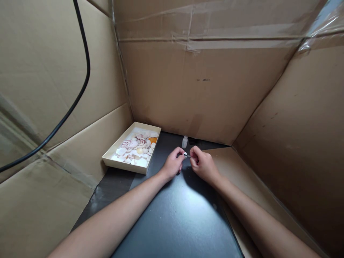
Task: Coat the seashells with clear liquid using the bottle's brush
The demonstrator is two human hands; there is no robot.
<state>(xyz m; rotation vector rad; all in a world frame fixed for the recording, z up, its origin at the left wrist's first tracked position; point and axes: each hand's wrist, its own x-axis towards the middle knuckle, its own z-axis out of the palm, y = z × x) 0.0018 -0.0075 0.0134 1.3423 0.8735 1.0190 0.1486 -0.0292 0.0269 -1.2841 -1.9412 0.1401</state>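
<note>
My left hand [173, 164] is closed, its thumb and fingers pinching a small white round piece [185, 154]. Whether that piece is a shell or a cap I cannot tell. Just to its right, my right hand [200, 163] is closed around a thin dark stick-like tool [188, 156], whose tip reaches the white piece. Most of the tool is hidden by the fingers. Beyond both hands, a small clear bottle [184, 142] with whitish contents stands upright near the back wall.
A shallow cream box [125, 166] holding seashells [139, 143] sits to the left. Under the hands is a dark table top [166, 218], with a cardboard sheet [233, 168] at right. Cardboard walls [182, 82] enclose the space. A black cable [87, 64] hangs at upper left.
</note>
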